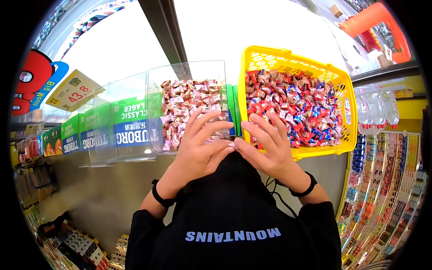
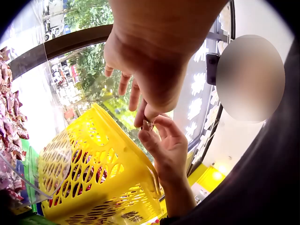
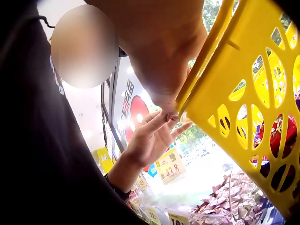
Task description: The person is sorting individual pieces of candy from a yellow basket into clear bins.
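Observation:
Between the two hands is a small wrapped candy (image 1: 232, 145), pinched from both sides by thumb and fingertips. The left hand (image 1: 198, 146) holds its left end, other fingers spread in front of the clear bin. On the other end is the right hand (image 1: 272, 150), close to the front wall of the yellow basket (image 1: 294, 154). Pink wrapped candies (image 1: 191, 101) fill the clear plastic bin (image 1: 155, 96) at left. Red, blue and pink wrapped candies (image 1: 292, 108) fill the basket. In the left wrist view the candy (image 2: 148, 125) is mostly covered by fingertips.
Further clear bins (image 1: 130, 121) stand left, with green and blue Tuborg boxes (image 1: 135, 130) behind their walls. A yellow price sign (image 1: 74, 90) rises above them. Plastic bottles (image 1: 375, 110) stand right of the basket, above shelves of small packs (image 1: 387, 189). A window lies behind.

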The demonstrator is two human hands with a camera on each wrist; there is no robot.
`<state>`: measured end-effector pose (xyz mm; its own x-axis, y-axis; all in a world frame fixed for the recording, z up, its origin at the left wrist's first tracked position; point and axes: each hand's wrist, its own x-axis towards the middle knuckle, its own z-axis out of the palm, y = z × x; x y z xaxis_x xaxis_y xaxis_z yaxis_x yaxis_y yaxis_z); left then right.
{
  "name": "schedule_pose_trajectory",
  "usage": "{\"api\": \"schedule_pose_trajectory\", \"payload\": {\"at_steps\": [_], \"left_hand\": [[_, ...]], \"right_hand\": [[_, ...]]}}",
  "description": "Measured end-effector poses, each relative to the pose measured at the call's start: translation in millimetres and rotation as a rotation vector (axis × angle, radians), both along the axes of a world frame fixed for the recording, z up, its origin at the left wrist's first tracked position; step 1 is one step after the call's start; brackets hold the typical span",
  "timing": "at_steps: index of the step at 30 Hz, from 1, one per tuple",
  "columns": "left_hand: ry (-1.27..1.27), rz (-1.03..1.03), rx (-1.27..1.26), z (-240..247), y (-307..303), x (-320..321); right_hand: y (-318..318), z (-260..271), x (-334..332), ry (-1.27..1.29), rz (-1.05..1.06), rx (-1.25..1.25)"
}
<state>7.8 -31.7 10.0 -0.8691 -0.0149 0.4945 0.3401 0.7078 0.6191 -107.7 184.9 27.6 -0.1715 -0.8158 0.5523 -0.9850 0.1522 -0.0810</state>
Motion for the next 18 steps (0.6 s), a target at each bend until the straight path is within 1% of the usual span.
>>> {"api": "schedule_pose_trajectory", "payload": {"at_steps": [6, 9, 12, 15, 18], "left_hand": [[-0.022, 0.016, 0.037, -11, -2, 6], [-0.025, 0.020, -0.008, -13, -3, 8], [-0.063, 0.106, -0.054, -5, 2, 5], [0.002, 0.105, -0.136, -3, 1, 4], [0.101, 0.067, -0.269, -10, -5, 4]], "right_hand": [[-5, -2, 5, -0.060, -0.043, 0.000], [-5, -1, 6, -0.066, -0.058, 0.013], [-6, 1, 6, -0.096, -0.078, 0.030], [-8, 0, 6, -0.111, -0.077, 0.030], [-8, -1, 5, -0.144, -0.080, 0.022]]}}
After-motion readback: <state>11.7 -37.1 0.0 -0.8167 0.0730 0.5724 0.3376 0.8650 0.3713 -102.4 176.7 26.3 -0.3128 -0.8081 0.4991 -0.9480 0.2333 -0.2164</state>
